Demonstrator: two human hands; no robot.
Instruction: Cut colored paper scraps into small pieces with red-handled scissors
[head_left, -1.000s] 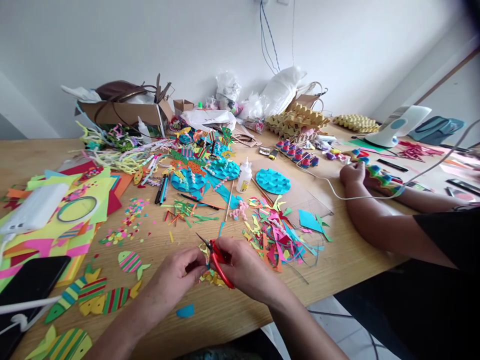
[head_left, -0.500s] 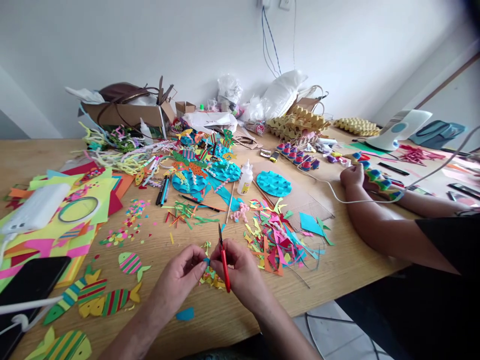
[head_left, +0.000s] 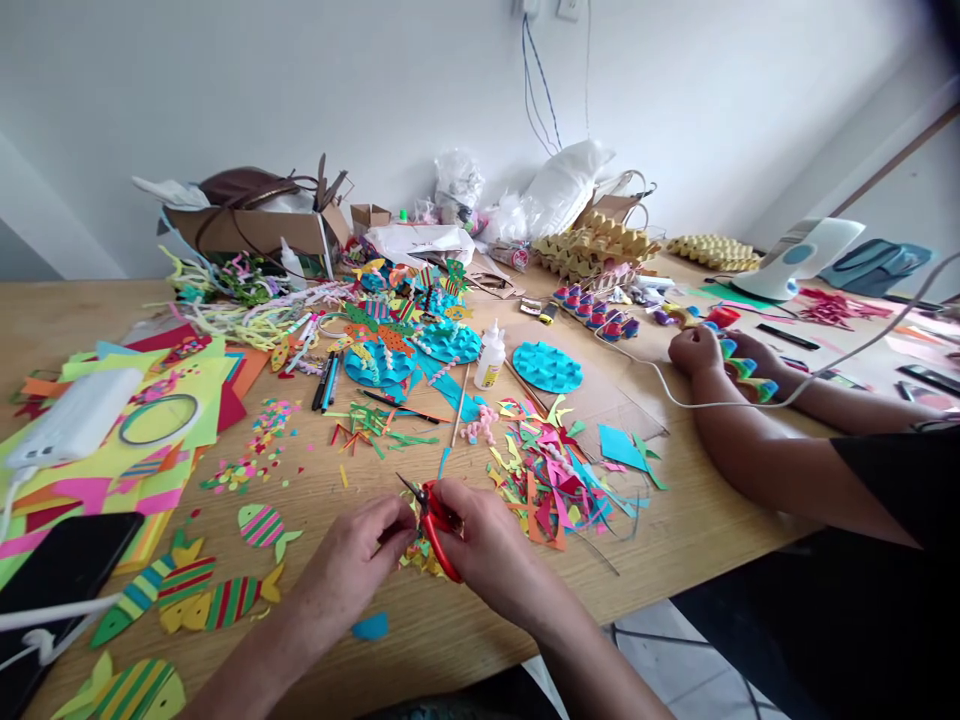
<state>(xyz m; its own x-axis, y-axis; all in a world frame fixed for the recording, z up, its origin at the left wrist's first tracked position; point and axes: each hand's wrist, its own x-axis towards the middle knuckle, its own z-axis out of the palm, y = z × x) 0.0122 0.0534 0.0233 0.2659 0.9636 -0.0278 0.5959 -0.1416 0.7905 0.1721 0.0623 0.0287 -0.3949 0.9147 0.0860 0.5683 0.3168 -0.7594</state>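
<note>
Red-handled scissors (head_left: 435, 530) are in my right hand (head_left: 480, 530), their dark blades pointing up and left toward my other hand. The fingers of my left hand (head_left: 367, 545) are pinched together; what they hold is too small and hidden to name. Small yellow and green paper scraps (head_left: 424, 555) lie on the table beneath both hands. A blue paper piece (head_left: 370, 627) rests near the table's front edge. To the left lie striped paper fish (head_left: 262, 526).
A glue bottle (head_left: 491, 357) stands beyond my hands, beside a blue scalloped disc (head_left: 547, 367). Colourful paper scraps (head_left: 555, 475) are heaped to the right. Another person's hands (head_left: 697, 352) hold a painted carton strip (head_left: 746, 372). A black phone (head_left: 67, 570) lies at the left.
The scissors have swung from upright to pointing left, with my right hand's fingers now around the handles. The other person's hands and painted strip have shifted.
</note>
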